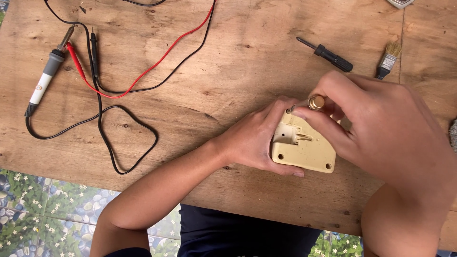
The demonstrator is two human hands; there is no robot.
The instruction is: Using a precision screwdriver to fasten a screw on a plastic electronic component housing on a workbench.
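A cream plastic plug-like housing (308, 151) with a brass prong lies on the wooden table (238, 57). My left hand (252, 140) grips its left side and holds it down. My right hand (381, 123) hovers over its top edge, fingers pinched on a small tool with a brass-coloured cap (316, 102); the tool's tip is hidden by my fingers.
A black-handled screwdriver (328, 55) and a small brush (389, 59) lie at the back right. A soldering iron (46, 76), red and black probes (84, 59) and looping cables (128, 138) occupy the left side. A patterned floor (43, 209) shows below the table edge.
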